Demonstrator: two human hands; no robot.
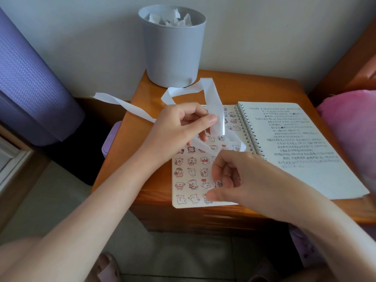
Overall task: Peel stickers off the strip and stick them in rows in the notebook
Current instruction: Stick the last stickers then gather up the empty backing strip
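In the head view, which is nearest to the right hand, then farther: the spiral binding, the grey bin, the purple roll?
From the right hand:
1. Spiral binding, just above it, in the notebook's middle.
2. Grey bin, at the table's back.
3. Purple roll, far left, off the table.

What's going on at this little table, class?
A person is filling a spiral notebook with bear stickers. The left hand holds up the long white strip, which trails off past the table edge. The right hand presses down near the bottom row of the left page, already covered in rows. The right page carries handwriting. A grey bin of paper scraps stands behind.
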